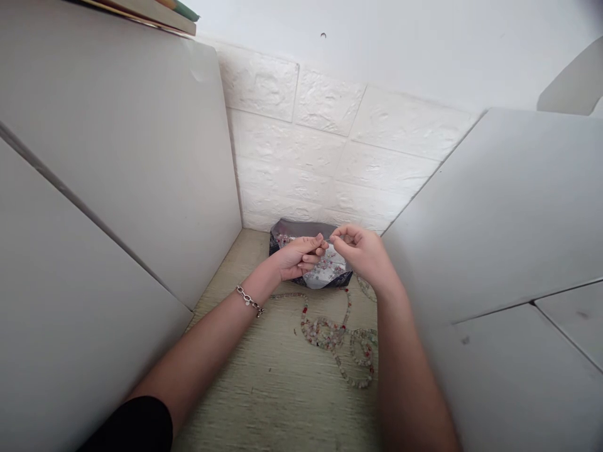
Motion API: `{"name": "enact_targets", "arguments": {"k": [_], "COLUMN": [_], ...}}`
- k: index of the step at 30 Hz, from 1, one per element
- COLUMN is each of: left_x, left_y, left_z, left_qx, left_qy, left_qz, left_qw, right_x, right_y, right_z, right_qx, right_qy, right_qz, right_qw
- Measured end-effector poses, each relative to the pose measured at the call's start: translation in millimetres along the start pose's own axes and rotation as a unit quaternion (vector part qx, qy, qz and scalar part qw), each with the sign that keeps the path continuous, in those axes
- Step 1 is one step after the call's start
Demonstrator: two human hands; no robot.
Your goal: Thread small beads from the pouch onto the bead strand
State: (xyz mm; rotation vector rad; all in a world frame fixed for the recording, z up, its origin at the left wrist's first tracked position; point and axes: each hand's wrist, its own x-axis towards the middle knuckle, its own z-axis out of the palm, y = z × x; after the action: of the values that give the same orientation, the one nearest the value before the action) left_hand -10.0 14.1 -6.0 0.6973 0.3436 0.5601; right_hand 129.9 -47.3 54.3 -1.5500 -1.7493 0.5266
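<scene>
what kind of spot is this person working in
Probably a tight corner at home, perhaps a desk nook: white panels flank a pale wood-grain surface, with a brick-pattern wall behind the beads.

Between fingertips of left hand (304, 254) and right hand (360, 248): item too small to tell. Open bag (306, 225), near worktop's (254, 402) far edge: part hidden behind left hand. Bead string (325, 333): stretches hidden behind both forearms. Books (155, 16): cut off by top edge. Black sleeve (136, 427): cut off below.
</scene>
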Motion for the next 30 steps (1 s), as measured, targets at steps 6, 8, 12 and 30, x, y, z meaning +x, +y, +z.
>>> {"name": "enact_targets", "arguments": {"k": [6, 8, 12, 30], "left_x": [0.8, 0.9, 0.2, 0.4], "left_y": [-0.6, -0.8, -1.5, -0.6], "left_z": [-1.8, -1.8, -0.2, -1.1], "left_qx": [0.012, 0.015, 0.015, 0.05], "left_qy": [-0.007, -0.004, 0.001, 0.006], "left_qz": [0.0, -0.002, 0.002, -0.004], "left_qw": [1.0, 1.0, 1.0, 0.999], "right_x": [-0.2, -0.2, -0.2, -1.1], "right_y": [0.3, -0.6, -1.9, 0.7], "right_z": [-1.2, -1.6, -1.9, -3.9], "right_qx": [-0.007, -0.011, -0.017, -0.041], "right_qy": [0.003, 0.002, -0.007, -0.051], "right_qz": [0.002, 0.001, -0.002, 0.007], "right_qw": [1.0, 1.0, 1.0, 0.998]}}
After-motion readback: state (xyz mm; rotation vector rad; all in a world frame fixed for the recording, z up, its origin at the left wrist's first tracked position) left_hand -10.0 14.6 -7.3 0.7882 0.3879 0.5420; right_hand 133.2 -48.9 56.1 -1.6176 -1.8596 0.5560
